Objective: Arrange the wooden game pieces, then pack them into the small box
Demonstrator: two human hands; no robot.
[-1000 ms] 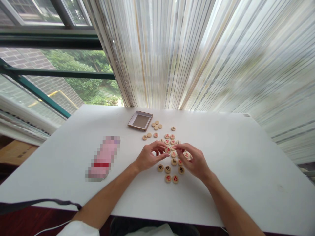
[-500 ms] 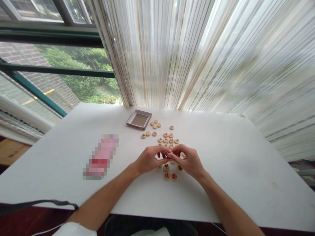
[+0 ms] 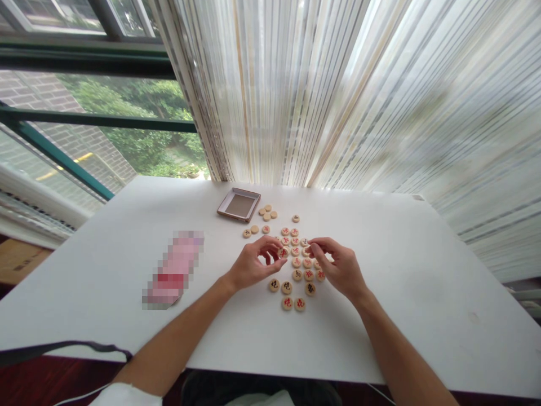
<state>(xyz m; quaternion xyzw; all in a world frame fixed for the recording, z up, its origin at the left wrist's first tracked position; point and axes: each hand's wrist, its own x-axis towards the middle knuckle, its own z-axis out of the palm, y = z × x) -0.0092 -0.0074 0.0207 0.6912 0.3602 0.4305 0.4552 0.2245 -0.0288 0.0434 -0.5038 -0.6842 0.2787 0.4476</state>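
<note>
Round wooden chess pieces (image 3: 297, 274) with red and black characters lie in rows on the white table (image 3: 406, 282). My left hand (image 3: 253, 263) is curled at the left side of the rows, its fingertips pinching one piece (image 3: 283, 252). My right hand (image 3: 340, 268) rests at the right side, thumb and forefinger pinched on a piece (image 3: 305, 243) at the top of the rows. More pieces (image 3: 267, 213) lie face down farther back.
A shallow square box lid (image 3: 239, 204) sits beyond the pieces. A blurred pink object (image 3: 175, 268) lies on the table's left. Striped curtains (image 3: 359, 96) hang behind the table, a window (image 3: 84, 113) at left. A dark strap (image 3: 63, 349) crosses the near left edge.
Both hands have moved apart and a little farther back, uncovering the rows of pieces. Half a second ago their fingertips met over the middle of the rows.
</note>
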